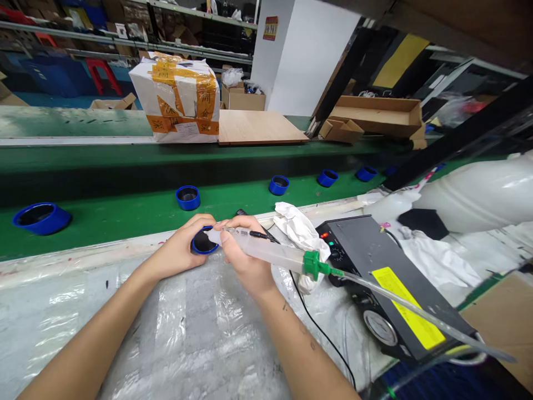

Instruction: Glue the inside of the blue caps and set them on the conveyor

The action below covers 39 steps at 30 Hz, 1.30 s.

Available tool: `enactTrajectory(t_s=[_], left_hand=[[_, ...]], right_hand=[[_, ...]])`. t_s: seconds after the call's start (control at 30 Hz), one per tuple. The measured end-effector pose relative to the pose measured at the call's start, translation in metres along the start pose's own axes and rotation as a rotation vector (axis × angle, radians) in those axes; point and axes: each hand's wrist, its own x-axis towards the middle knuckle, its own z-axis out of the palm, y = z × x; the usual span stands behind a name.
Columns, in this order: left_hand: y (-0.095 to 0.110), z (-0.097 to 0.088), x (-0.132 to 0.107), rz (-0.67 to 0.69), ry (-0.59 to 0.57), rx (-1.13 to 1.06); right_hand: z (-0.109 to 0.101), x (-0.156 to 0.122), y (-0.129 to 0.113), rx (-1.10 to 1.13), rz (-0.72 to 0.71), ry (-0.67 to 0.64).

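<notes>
Well, my left hand (179, 247) curls closed around a blue cap (203, 242) at lower centre of the frame, while my right hand (245, 258) grips a clear plastic syringe (270, 251), its tip at the cap's dark hollow — a green fitting (314, 264) and tube (416, 311) run lower right. More blue caps (278, 185) line the green conveyor belt (125, 222) mid-frame — dark inside, contents too dim to tell.

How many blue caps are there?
7: one blue cap in the left hand, six more in a row on the green conveyor belt; the farthest is half hidden, and more may lie beyond.
</notes>
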Motion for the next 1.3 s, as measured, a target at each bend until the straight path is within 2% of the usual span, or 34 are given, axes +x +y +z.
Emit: enactTrajectory(t_s=[0.3,0.77,1.0,1.3], left_hand=[[0.001,0.0,0.001,0.006,0.017,0.033],[0.0,0.0,0.002,-0.036,0.028,-0.001],[0.0,0.0,0.002,-0.038,0.04,0.002],[0.003,-0.002,0.004,-0.046,0.044,-0.001]], right_hand=[[-0.003,0.002,-0.001,0.031,0.002,0.033],[-0.009,0.004,-0.001,-0.095,0.029,0.064],[-0.01,0.002,-0.001,-0.172,-0.027,0.066],[-0.013,0.002,-0.002,-0.259,-0.034,0.058]])
